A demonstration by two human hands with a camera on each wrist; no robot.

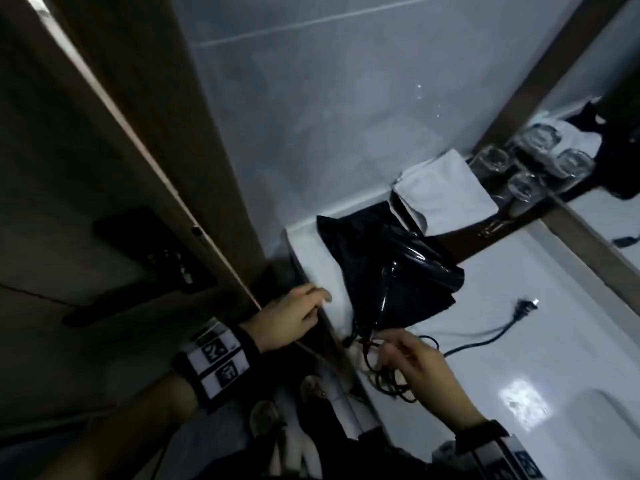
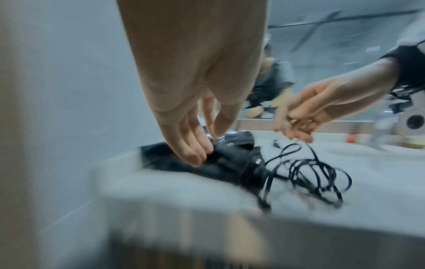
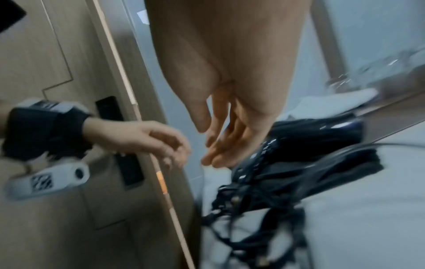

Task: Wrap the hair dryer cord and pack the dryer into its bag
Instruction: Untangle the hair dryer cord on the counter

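The black hair dryer (image 1: 408, 265) lies on its black bag (image 1: 343, 244) at the left end of the white counter (image 1: 519, 358). Its cord (image 1: 391, 382) sits in loose tangled loops by the handle, and the plug (image 1: 628, 306) lies farther right. My right hand (image 1: 408, 355) hovers over the loops with relaxed fingers; in the left wrist view a loop of the cord (image 2: 322, 178) rises to the fingertips of that right hand (image 2: 299, 118). My left hand (image 1: 298, 313) hangs loosely curled and empty at the counter's left edge, beside the bag. The wrist views are blurred.
A folded white towel (image 1: 446, 192) and upturned glasses (image 1: 491, 161) stand behind the dryer on a dark tray by the mirror (image 1: 609, 216). A wooden door (image 1: 156, 150) stands close on the left. The basin's rim (image 1: 588, 403) is at the lower right.
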